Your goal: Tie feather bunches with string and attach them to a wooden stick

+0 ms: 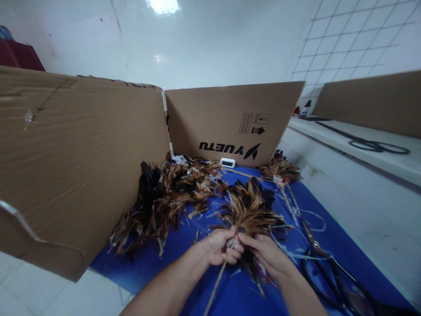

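Note:
My left hand [222, 248] is closed around the base of a feather duster [251, 208] with brown and black feathers. Its thin stick [215, 287] comes out below that hand, toward me. On the other side of the feather base, my right hand [265, 254] is closed too, its thumb pressing at the pale quill ends beside my left thumb. A bit of red shows between the thumbs; exactly what it is, I cannot tell. More loose feathers [255, 274] hang beneath my right hand. Pale blue twine [292, 253] runs from near the duster toward the right.
Large black-handled scissors [315, 245] lie right of my right hand. A second feather duster [283, 171] rests behind them. Loose feathers [171, 188] are heaped at left on the blue surface [187, 267]. Cardboard panels [226, 118] stand behind and left. A small white digital device [227, 163] sits at the back.

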Available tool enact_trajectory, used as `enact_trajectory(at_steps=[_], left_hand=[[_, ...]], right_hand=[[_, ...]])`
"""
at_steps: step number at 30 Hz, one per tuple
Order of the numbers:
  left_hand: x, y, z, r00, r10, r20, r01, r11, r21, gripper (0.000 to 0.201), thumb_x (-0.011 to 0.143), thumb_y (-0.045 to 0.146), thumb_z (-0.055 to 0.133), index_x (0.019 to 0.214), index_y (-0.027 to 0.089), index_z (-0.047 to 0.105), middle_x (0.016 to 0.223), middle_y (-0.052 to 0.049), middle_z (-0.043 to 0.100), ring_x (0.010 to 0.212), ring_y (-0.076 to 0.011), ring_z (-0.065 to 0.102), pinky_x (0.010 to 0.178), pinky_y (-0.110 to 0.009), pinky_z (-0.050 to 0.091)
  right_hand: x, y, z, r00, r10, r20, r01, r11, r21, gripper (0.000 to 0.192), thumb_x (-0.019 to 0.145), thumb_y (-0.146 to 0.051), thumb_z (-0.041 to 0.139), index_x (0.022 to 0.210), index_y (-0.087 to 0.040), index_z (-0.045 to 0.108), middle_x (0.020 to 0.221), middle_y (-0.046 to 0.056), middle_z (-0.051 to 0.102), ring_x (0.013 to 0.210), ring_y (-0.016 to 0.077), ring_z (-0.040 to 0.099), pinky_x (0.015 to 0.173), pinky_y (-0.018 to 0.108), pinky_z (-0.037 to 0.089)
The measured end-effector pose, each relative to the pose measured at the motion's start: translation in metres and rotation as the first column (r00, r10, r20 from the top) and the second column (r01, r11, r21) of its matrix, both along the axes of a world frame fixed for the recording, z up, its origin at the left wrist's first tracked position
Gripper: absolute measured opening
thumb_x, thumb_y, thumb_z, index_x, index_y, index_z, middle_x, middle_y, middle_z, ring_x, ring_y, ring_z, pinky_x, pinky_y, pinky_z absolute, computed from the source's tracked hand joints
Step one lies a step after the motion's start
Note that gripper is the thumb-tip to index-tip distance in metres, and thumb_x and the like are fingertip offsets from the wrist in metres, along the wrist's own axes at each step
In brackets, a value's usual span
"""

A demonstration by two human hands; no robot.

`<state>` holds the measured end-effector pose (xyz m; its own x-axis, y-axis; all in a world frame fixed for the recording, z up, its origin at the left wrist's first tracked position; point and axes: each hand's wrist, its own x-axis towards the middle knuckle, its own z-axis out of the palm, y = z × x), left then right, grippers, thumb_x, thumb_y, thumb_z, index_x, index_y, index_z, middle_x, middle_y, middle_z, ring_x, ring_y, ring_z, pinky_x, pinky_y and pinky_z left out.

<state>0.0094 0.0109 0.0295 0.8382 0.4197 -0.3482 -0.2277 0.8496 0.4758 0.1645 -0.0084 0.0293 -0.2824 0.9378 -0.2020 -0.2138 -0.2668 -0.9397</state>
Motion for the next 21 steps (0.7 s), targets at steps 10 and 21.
enact_trajectory(at_steps=[10,21], left_hand=[[-0.001,0.004,-0.006,0.999,-0.03,-0.014,0.029,0.999,-0.039,0.036,0.09,0.044,0.025,0.072,0.017,0.039,0.057,0.005,0.025,0.04,-0.0048,0.017,0.035,-0.014,0.007],[0.0,0.011,-0.013,0.999,0.036,-0.029,-0.038,0.996,-0.078,0.038,0.092,0.04,0.022,0.066,0.016,0.037,0.053,0.005,0.026,0.037,-0.0042,0.019,0.036,-0.014,0.006]], right_hand=[[-0.002,0.0,-0.002,0.962,-0.032,0.27,0.006,0.995,0.096,0.032,0.071,-0.041,0.066,0.088,-0.014,0.067,0.084,0.007,0.068,0.078,0.02,0.062,0.063,0.027,0.048],[0.009,-0.005,0.031,0.406,-0.64,0.653,0.257,0.765,0.59,0.05,0.067,-0.051,0.06,0.104,-0.019,0.058,0.092,0.009,0.067,0.082,0.0246,0.063,0.072,0.036,0.049]])
